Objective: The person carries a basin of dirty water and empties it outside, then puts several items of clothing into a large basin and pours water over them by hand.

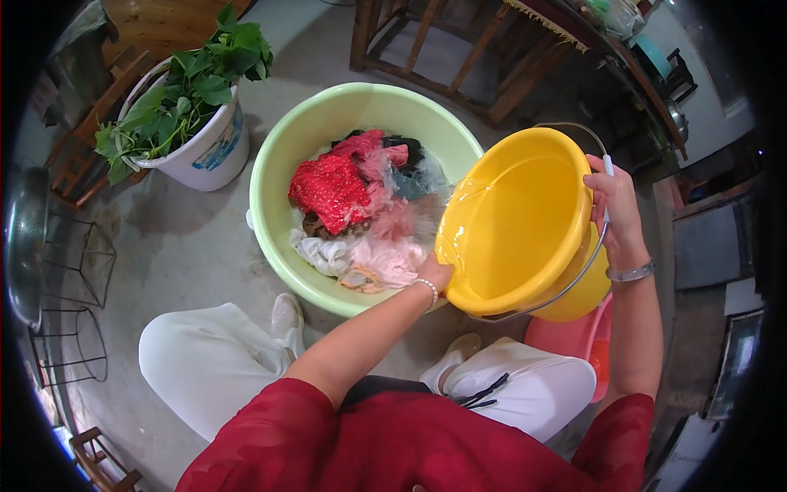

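A yellow plastic bucket is tipped to the left over the rim of a large pale green basin. Water pours from its lip onto several wet clothes in the basin. Among these are a red dotted garment, a pale pink cloth, a white cloth and dark fabric towards the back. My left hand grips the near left part of the bucket's rim. On the far right side of that rim, my right hand holds on, close to the white grip of the wire handle.
A white bucket of leafy green stems stands at the upper left. Behind the basin is a wooden frame. A pink tub sits beneath the yellow bucket at the right. Wire stands and a metal bowl are at the left.
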Action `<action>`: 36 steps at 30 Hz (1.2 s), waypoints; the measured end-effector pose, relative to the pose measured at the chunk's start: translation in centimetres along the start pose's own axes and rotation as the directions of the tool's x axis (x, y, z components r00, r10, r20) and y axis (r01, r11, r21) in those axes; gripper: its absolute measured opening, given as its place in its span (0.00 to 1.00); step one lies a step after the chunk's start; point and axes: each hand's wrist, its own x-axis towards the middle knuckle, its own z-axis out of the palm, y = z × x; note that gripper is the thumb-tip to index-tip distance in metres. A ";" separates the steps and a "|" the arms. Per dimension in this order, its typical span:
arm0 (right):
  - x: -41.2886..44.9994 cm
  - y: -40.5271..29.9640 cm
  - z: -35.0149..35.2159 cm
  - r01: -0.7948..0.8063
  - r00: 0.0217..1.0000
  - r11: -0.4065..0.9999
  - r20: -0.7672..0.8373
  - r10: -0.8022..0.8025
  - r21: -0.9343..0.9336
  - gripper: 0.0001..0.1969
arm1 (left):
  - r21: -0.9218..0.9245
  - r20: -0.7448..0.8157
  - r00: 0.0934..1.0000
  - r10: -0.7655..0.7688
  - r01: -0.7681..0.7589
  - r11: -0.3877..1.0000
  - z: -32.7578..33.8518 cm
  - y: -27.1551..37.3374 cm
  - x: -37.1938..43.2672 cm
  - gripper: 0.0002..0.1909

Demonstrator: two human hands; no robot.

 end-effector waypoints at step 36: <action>0.6 -2.3 11.3 -0.112 0.989 0.994 0.099 0.113 -0.009 0.26 | -0.106 0.474 0.749 -0.463 0.571 0.814 -3.4 4.5 -7.3 0.09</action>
